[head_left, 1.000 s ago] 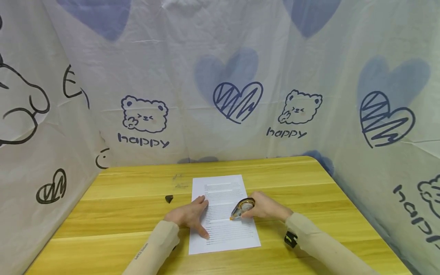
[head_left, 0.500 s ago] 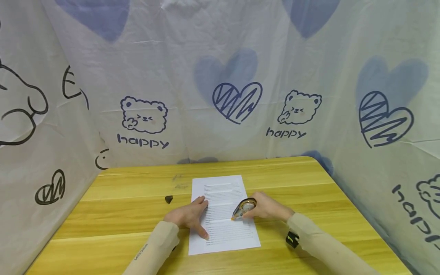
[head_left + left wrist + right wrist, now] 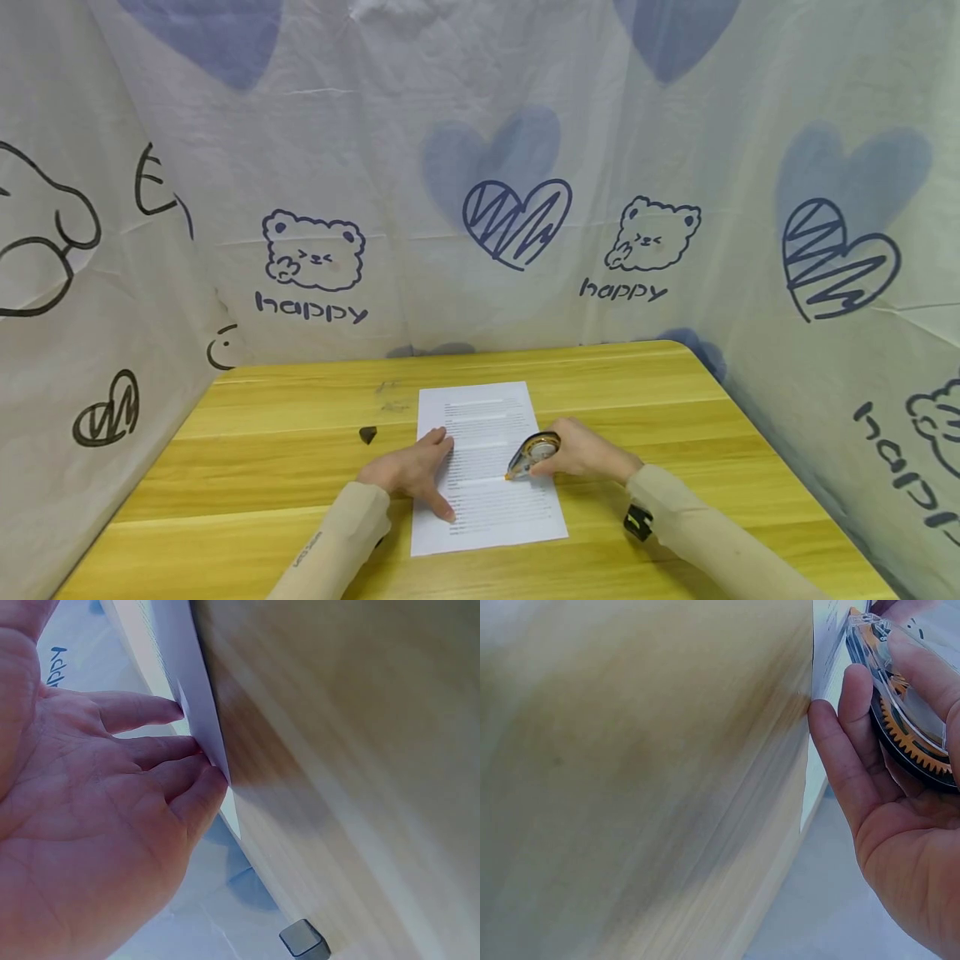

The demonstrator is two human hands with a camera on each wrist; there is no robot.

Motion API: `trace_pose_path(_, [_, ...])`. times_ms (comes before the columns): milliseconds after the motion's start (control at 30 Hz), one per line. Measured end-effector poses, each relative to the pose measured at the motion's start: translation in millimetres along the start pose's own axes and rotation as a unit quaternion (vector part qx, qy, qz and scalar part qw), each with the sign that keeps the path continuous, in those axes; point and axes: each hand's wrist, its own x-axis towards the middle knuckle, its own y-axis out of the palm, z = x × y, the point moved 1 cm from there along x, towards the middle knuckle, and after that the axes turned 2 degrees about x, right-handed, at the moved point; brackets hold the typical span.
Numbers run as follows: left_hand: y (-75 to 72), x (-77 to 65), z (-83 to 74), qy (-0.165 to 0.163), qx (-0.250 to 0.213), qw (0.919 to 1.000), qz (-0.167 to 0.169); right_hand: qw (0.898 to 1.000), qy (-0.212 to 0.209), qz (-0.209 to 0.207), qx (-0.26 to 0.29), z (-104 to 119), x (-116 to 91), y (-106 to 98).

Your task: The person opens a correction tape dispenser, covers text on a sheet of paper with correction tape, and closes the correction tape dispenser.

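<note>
A printed sheet of paper (image 3: 498, 521) lies on the wooden table, its text lines broken by a few white strips. My left hand (image 3: 415, 472) rests on the sheet's left edge with thumb and fingers spread; in the left wrist view its fingertips (image 3: 214, 780) press at the paper's edge. With my right hand (image 3: 588, 450) I grip a correction tape dispenser (image 3: 534, 451), its orange tip down at a text line right of the sheet's middle. The right wrist view shows the dispenser's clear case and orange gear wheel (image 3: 911, 739) between thumb and fingers.
A small dark cap-like piece (image 3: 367, 434) sits on the wooden table (image 3: 285, 467) left of the sheet. A patterned cloth (image 3: 420, 275) hangs behind the table and along both sides.
My right hand has shifted the correction tape dispenser slightly to the right along the line, then kept it nearly still. My left hand stays in place on the sheet.
</note>
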Motion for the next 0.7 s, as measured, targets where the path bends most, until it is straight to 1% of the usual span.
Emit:
trace_pose_path(267, [-1.0, 0.1, -0.3, -0.006, 0.001, 1.0000, 0.003, 1.000, -0.013, 0.000, 0.001, 0.3, -0.2, -0.2])
trace_pose_path(467, [-0.6, 1.4, 0.0, -0.003, 0.003, 1.0000, 0.005, 1.000, -0.017, 0.002, 0.010, -1.6, 0.0, 0.3])
trace_pose_path(700, [-0.7, 2.2, -0.2, -0.003, -0.002, 1.0000, 0.007, 1.000, -0.017, 0.003, 0.008, -1.9, -0.7, 0.0])
